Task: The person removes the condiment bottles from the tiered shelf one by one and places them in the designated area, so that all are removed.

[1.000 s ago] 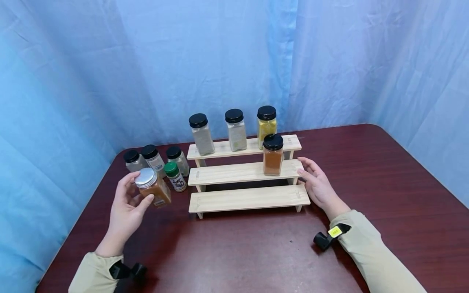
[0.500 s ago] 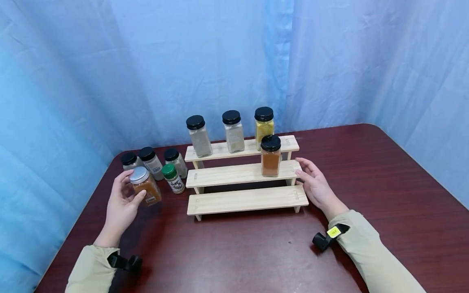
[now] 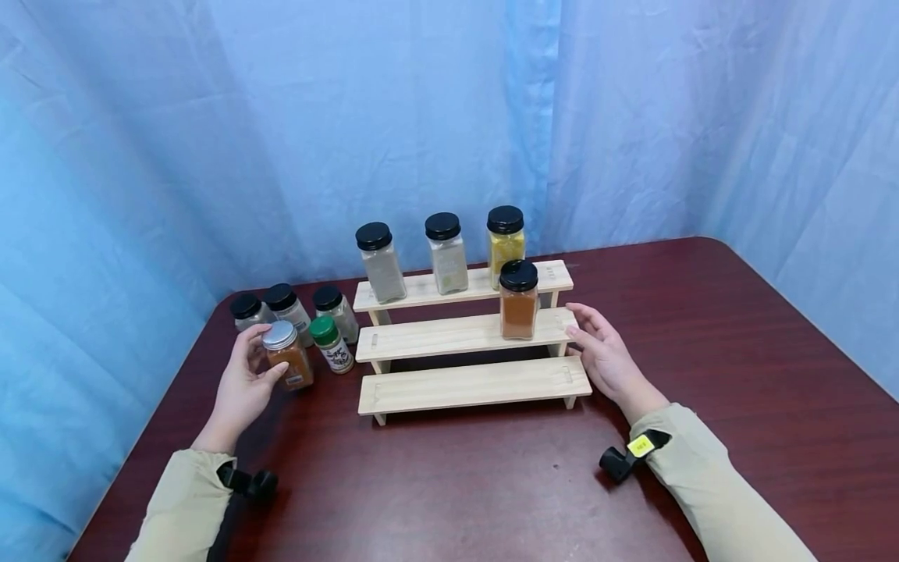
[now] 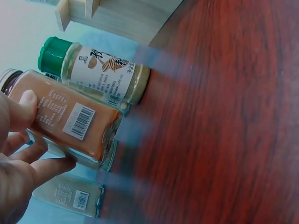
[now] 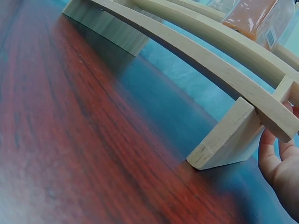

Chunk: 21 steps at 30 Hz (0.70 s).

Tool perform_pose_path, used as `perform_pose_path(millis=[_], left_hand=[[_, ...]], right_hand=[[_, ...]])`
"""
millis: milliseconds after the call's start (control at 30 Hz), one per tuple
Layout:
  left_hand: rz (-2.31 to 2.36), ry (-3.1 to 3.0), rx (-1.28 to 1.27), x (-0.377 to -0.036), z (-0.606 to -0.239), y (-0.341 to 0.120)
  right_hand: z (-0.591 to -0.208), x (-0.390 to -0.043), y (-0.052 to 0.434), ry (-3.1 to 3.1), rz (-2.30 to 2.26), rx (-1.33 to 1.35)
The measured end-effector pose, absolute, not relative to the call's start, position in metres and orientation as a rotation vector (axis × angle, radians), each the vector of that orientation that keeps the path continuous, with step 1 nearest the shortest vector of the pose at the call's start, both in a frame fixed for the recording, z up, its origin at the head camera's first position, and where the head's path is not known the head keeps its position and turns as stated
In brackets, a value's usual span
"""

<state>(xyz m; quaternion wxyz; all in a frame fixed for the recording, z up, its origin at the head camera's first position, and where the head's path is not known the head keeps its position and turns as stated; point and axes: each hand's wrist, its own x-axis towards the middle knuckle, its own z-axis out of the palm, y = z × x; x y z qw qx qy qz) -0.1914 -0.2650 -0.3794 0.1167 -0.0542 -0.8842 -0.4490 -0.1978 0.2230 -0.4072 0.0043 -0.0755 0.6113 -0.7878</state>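
On the table (image 3: 449,484), left of the rack (image 3: 463,337), the left hand (image 3: 242,388) has fingers and thumb curled round a silver-lidded jar (image 3: 286,355) of orange powder, just beside the green-capped bottle (image 3: 330,342) and three black-lidded jars behind. The right hand (image 3: 605,355) rests with fingers relaxed against the rack's right end, near the orange jar (image 3: 519,299) on the middle step.

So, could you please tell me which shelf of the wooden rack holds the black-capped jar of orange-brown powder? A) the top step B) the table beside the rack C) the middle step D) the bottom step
C: the orange-brown jar stands alone on the middle step of the wooden rack, below three jars on the top step.
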Motion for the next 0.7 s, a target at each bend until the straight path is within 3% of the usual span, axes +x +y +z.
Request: perform_pose_path(millis=[700], left_hand=[[-1.346, -2.63, -0.281, -0.202, -0.387, -0.281]], right_hand=[[-0.407, -0.197, 0.223, 1.948, -2.441, -0.205]])
